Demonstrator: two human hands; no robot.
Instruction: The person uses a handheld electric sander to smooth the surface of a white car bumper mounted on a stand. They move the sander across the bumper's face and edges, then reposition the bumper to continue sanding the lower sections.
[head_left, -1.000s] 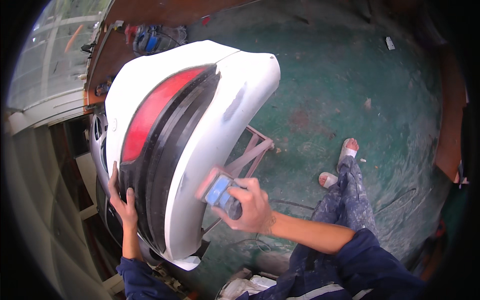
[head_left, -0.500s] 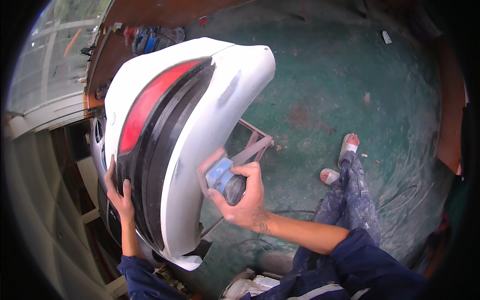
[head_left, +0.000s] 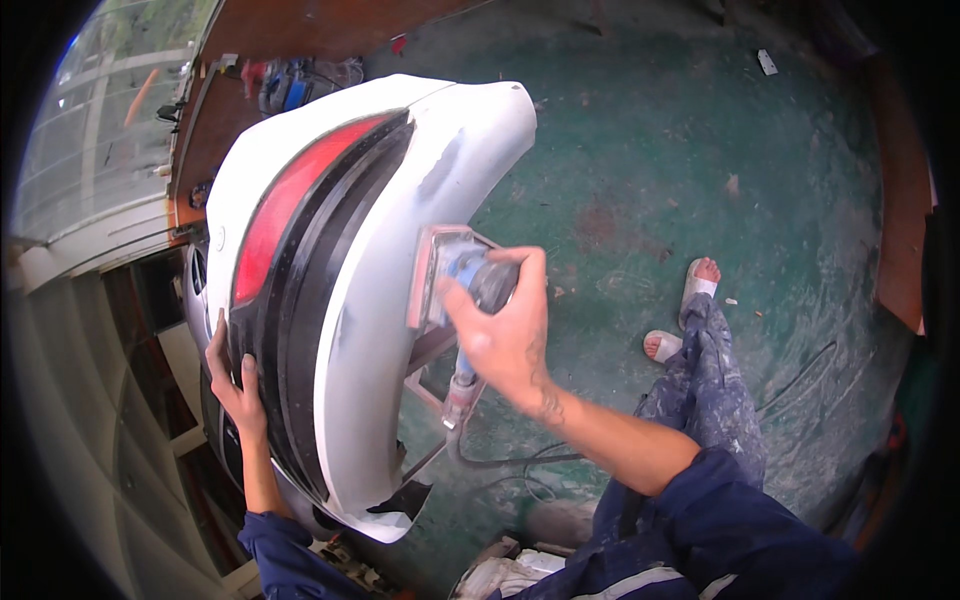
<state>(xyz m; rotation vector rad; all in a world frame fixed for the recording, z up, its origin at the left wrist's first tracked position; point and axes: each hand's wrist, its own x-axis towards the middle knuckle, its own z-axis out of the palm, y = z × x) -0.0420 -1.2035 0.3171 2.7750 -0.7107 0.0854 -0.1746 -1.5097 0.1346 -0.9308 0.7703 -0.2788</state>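
Note:
A white car body part [head_left: 250,160] with a red lens [head_left: 290,200] and a black curved strip stands tilted before me. My left hand [head_left: 236,385] grips its left side near the lower end of the red lens, thumb on the black strip. My right hand [head_left: 500,330] is wrapped round a blue and black sander [head_left: 465,268], whose pinkish pad sits against the white right band, below a grey patch. A grey hose runs down from the sander toward the floor.
A metal stand [head_left: 430,395] is under the part. My legs and sandalled feet [head_left: 700,280] are on the green floor [head_left: 620,150] at right. Another machine [head_left: 300,85] lies by the brown board at back; a grey car body [head_left: 200,270] and windows are at left.
My right hand and the sander have moved upward along the white band, bringing the hose fitting into view. My left hand has shifted slightly up in the picture along with the part.

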